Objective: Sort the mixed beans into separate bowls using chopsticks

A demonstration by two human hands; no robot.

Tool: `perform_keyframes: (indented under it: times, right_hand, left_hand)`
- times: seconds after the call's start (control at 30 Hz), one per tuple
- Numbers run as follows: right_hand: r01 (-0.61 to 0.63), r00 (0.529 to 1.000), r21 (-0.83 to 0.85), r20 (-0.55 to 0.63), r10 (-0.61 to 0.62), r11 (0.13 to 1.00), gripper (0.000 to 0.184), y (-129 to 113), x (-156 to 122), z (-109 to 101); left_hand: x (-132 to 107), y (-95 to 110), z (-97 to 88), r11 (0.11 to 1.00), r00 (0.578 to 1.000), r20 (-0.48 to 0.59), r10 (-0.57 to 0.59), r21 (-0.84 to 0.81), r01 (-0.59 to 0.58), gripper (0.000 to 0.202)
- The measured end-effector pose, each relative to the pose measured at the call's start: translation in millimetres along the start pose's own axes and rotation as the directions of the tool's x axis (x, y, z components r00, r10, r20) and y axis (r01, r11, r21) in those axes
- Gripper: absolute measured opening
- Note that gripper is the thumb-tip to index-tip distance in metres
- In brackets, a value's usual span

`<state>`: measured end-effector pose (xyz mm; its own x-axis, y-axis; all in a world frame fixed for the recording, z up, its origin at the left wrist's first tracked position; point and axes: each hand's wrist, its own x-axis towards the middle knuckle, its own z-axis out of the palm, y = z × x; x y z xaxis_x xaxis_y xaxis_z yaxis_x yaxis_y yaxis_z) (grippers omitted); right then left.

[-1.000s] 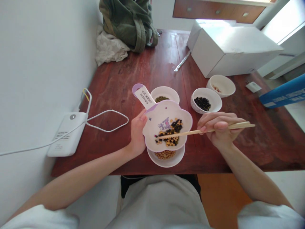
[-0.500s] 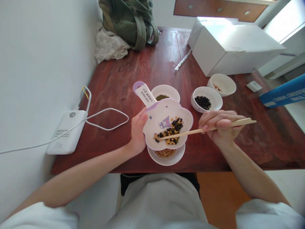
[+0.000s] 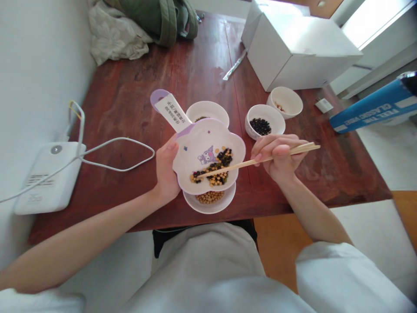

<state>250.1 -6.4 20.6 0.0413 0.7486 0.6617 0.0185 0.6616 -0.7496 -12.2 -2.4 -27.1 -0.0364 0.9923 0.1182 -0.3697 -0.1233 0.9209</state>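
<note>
My left hand (image 3: 167,167) grips the left rim of a flower-shaped bowl (image 3: 195,134) with a purple edge and a labelled handle. Mixed black, yellow and green beans (image 3: 217,168) lie in its lower right part. Closed around a pair of chopsticks (image 3: 246,164), my right hand (image 3: 279,154) holds their tips among the beans at the left end of the pile. Partly hidden under the held bowl are a white bowl of yellow beans (image 3: 210,198) in front and a white bowl (image 3: 208,108) behind, with green beans just showing.
To the right stand a bowl of black beans (image 3: 260,126) and a bowl with a few reddish bits (image 3: 286,102). A white box (image 3: 299,56), a blue cylinder (image 3: 371,104) and a small white adapter (image 3: 324,105) lie beyond. A power bank (image 3: 50,178) with a cable is at left, a green bag (image 3: 156,19) behind.
The whole view has shifted, so things appear further left and a little higher. Both hands keep their hold, and the chopstick tips stay at the same place in the beans.
</note>
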Motion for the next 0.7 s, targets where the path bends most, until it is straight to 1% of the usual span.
perform_keyframes:
  times: [0.1,0.2,0.33,0.43,0.53,0.6,0.7]
  right_hand:
    - [-0.029,0.999,-0.003,0.030,0.029,1.000,0.057,2,0,-1]
    - [-0.030,0.998,0.022,0.051,0.029,0.999,0.055,5,-1,-3]
    - [-0.050,0.996,0.021,0.078,0.048,0.999,0.054,9,-1,-5]
    - [-0.052,0.995,0.043,0.091,0.048,0.998,0.053,11,-1,-5]
    - [-0.062,0.995,0.047,0.084,0.058,0.997,0.053,11,-1,-5]
    - [-0.088,0.993,0.047,0.083,0.084,0.995,0.055,10,-1,-5]
    - [-0.113,0.990,0.062,0.091,0.107,0.992,0.055,9,0,-5]
  left_hand:
    - [1,1,0.5,1.000,0.999,0.023,0.025,-0.007,-0.025,0.052]
    - [3,3,0.4,0.998,0.997,0.057,0.045,0.042,-0.048,0.058]
    - [3,3,-0.4,0.994,0.999,0.042,0.014,0.104,-0.019,0.066]
    - [3,3,1.0,0.996,1.000,0.021,0.005,0.089,-0.007,0.063]
    - [3,6,5.2,0.999,1.000,0.024,0.008,0.039,-0.009,0.056]
    - [3,8,8.5,0.999,1.000,0.018,0.015,0.043,-0.016,0.051]
    - [3,11,11.7,0.998,1.000,-0.002,0.022,0.055,-0.022,0.049]
